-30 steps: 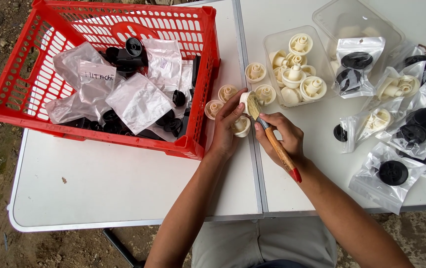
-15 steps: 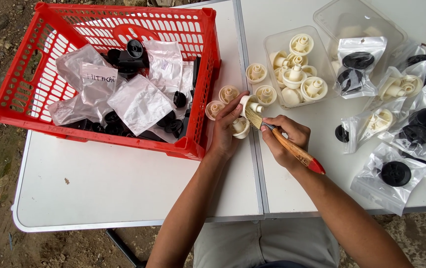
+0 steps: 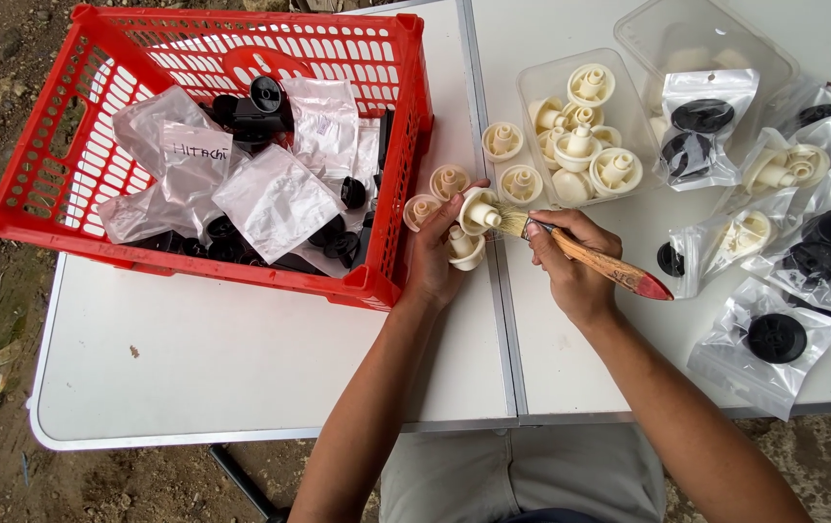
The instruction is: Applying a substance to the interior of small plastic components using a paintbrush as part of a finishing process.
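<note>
Left hand (image 3: 432, 260) fingers clasp a cream knob (image 3: 478, 210) above the bench (image 3: 241, 358) mid-seam, tilted so its face meets the bristles. Right hand (image 3: 570, 261) fingers pinch a wooden paintbrush (image 3: 595, 261) near the ferrule for control. Red crate (image 3: 376, 281) just left; tub (image 3: 532, 97) of knobs behind.

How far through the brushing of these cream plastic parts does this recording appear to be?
Partway, it seems. Several cream parts sit in the clear tray, possibly already brushed. In hand: the left hand holds one cream part while the right hand puts the paintbrush to it. Left: loose cream parts beside the red basket and bagged parts at right.
</note>
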